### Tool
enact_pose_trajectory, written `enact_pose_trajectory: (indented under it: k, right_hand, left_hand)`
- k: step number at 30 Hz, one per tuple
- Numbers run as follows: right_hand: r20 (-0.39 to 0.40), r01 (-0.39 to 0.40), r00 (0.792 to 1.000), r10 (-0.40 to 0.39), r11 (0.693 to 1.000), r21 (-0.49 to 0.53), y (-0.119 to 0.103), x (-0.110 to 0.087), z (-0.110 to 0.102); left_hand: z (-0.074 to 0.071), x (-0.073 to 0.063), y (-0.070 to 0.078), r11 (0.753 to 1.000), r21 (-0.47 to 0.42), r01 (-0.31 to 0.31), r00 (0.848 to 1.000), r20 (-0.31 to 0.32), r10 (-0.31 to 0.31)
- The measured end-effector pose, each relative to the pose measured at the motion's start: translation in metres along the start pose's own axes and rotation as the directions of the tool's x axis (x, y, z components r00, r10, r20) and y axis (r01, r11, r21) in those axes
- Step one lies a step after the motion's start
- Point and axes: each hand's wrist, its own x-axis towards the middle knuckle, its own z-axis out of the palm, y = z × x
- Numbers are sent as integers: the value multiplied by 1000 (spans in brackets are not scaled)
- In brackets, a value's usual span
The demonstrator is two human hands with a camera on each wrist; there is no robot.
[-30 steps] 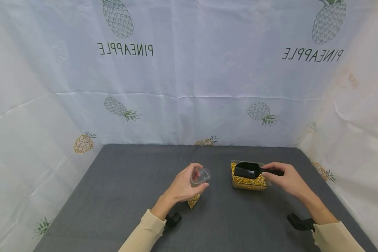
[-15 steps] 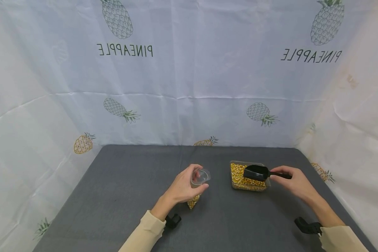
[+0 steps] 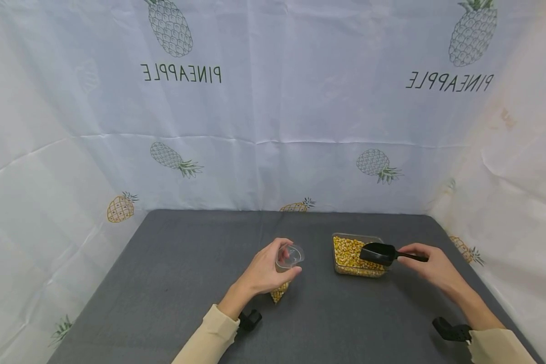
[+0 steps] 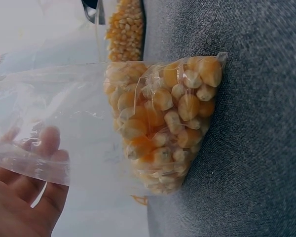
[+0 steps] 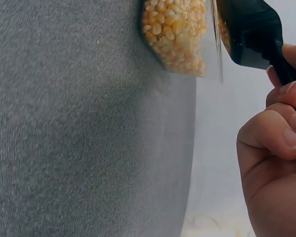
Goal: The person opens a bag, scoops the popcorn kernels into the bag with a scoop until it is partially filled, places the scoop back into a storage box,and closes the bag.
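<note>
My left hand (image 3: 265, 273) holds a clear plastic bag (image 4: 89, 103) by its upper part, fingers and thumb spread round its round, gaping mouth. Yellow corn kernels (image 4: 160, 118) fill the bag's pointed lower end, which is at the grey tabletop. To the right, my right hand (image 3: 437, 269) grips the handle of a black scoop (image 3: 378, 253). The scoop's bowl is over the right part of a clear rectangular container (image 3: 359, 272) of corn kernels (image 3: 348, 250), above its rim. Whether kernels lie in the scoop I cannot tell.
A grey cloth-covered table (image 3: 182, 263) lies under everything. White curtains (image 3: 273, 101) with pineapple prints stand behind it and along both sides. Bare tabletop separates the bag from the container.
My right hand has drawn the scoop to the right and slightly nearer, from the container's middle towards its right side, uncovering more kernels. The left hand and bag stay in place.
</note>
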Motion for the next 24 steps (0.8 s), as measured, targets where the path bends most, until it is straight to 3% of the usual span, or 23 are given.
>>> enact_pose_trajectory:
  k: [7,16,24]
  right_hand:
    - [1,0,1000,0,1000,10,3,0,-2]
    - [6,6,1000,-6,1000,-10,1,1,-2]
    - [9,106,994,-105,988,-112,-7,6,1]
  left_hand:
    - [0,0,-1,1000,12,-15,1000,-5,15]
    - [0,0,0,1000,10,15,1000,7,-15]
    - [1,1,1,999,7,31,999,10,-31]
